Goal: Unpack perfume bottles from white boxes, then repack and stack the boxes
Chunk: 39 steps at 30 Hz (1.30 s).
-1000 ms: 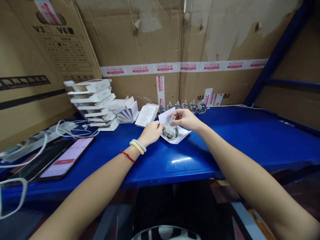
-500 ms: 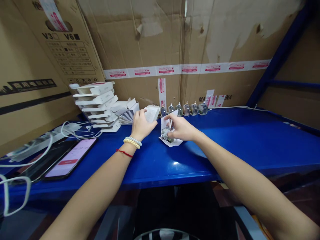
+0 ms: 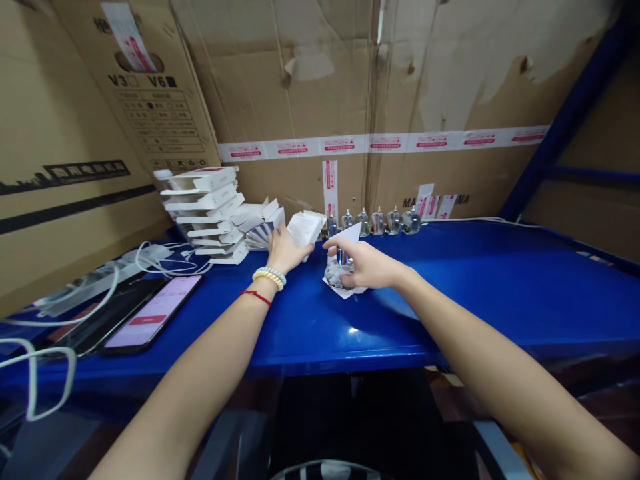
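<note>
My right hand (image 3: 363, 263) is closed on a small round glass bottle (image 3: 336, 273) wrapped in a white paper sheet (image 3: 347, 235) that rests on the blue table (image 3: 450, 293). My left hand (image 3: 286, 248) reaches left of it and lies on a flat white box (image 3: 306, 227), fingers curled at its edge. Whether the box is lifted I cannot tell. Bracelets and a red string circle the left wrist.
A stack of folded white boxes (image 3: 205, 200) stands at the back left. A row of several small glass bottles (image 3: 380, 221) lines the cardboard wall (image 3: 400, 87). A lit phone (image 3: 155, 311), a dark phone and white cables (image 3: 150, 257) lie at the left.
My left hand left the paper and moved left onto the flat white box. My right hand dropped down and closed round the bottle and paper. The view shifted slightly.
</note>
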### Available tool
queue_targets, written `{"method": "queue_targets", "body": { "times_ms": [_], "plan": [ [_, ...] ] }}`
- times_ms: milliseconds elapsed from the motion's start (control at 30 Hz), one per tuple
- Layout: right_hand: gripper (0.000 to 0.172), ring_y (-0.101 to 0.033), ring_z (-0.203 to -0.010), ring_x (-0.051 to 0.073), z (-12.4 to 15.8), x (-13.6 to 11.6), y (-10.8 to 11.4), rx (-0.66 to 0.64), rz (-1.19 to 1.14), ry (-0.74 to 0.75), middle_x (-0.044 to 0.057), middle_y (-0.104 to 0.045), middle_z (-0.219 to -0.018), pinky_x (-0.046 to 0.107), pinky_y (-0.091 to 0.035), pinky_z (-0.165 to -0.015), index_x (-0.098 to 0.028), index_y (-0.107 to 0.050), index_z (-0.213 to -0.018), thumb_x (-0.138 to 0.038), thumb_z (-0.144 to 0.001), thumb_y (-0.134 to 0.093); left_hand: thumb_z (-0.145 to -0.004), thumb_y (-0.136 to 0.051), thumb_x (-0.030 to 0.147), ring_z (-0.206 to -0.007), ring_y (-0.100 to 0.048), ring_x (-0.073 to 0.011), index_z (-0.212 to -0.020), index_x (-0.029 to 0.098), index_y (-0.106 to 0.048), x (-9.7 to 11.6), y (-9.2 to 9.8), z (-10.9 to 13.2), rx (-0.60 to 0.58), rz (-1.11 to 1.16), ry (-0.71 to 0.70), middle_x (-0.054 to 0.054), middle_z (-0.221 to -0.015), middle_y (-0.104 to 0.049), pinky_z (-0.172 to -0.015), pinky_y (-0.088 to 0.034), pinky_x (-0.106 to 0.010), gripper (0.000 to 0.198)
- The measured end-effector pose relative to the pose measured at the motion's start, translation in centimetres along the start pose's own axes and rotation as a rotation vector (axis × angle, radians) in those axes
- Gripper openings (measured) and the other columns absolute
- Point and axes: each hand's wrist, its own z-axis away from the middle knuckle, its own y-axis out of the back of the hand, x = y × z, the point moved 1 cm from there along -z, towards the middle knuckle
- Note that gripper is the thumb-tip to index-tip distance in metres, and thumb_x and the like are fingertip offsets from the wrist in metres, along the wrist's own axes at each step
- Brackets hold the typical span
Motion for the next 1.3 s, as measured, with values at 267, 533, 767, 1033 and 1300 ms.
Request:
{"method": "queue_targets", "body": {
  "times_ms": [267, 533, 767, 1033, 1300],
  "plan": [
    [0.07, -0.06, -0.092, 0.018, 0.1, 0.0, 0.2, 0.006, -0.032, -0.048, 0.008, -0.061, -0.115, 0.033, -0.047, -0.085, -0.017, -0.043, -0.132, -0.01, -0.064, -0.062, -0.055, -0.08, 0.03, -0.138, -0.031, -0.0397, -0.13, 0.008, -0.031, -1.1, 0.8, 0.5, 0.165, 0.242, 0.141, -0.023, -0.132, -0.042, -0.114, -0.028, -0.052, 0.092],
    [0.09, -0.06, -0.09, 0.018, 0.2, 0.4, -0.1, -0.034, -0.135, -0.053, 0.011, -0.063, -0.117, 0.034, -0.049, -0.085, -0.015, -0.024, -0.148, -0.012, -0.067, -0.063, -0.044, -0.089, 0.038, -0.135, -0.036, -0.0425, -0.128, 0.017, -0.025, -2.5, 0.8, 0.9, 0.098, 0.295, 0.273, -0.024, -0.137, -0.039, -0.109, -0.033, -0.058, 0.107],
    [0.102, -0.059, -0.095, 0.018, 0.2, 0.5, 0.0, -0.038, -0.127, -0.033, 0.014, -0.058, -0.13, 0.033, -0.048, -0.086, -0.014, -0.009, -0.154, -0.013, -0.066, -0.062, -0.051, -0.085, 0.041, -0.138, -0.028, -0.0408, -0.13, 0.011, -0.027, 0.2, 3.0, 2.4, 0.429, 0.151, 0.112, -0.025, -0.139, -0.033, -0.113, -0.026, -0.057, 0.102],
    [0.034, -0.059, -0.08, 0.015, -0.1, 1.1, 0.0, -0.106, -0.053, -0.119, 0.002, -0.066, -0.092, 0.027, -0.047, -0.077, -0.015, -0.06, -0.098, -0.016, -0.065, -0.063, -0.075, -0.061, 0.021, -0.096, -0.06, -0.021, -0.087, 0.021, -0.047, 2.9, 1.7, 4.0, 0.016, 0.334, -0.435, -0.006, -0.098, -0.057, -0.085, -0.051, -0.036, 0.019],
    [0.031, -0.059, -0.071, 0.012, 0.0, 1.9, 0.1, -0.216, -0.19, -0.199, 0.0, -0.067, -0.085, 0.022, -0.048, -0.068, -0.014, -0.063, -0.096, -0.015, -0.066, -0.063, -0.081, -0.054, 0.016, -0.063, -0.063, -0.0146, -0.119, 0.019, -0.032, 1.7, -1.9, 2.7, -0.281, 0.463, -0.233, 0.001, -0.076, -0.062, -0.072, -0.052, -0.031, 0.044]
  ]
}}
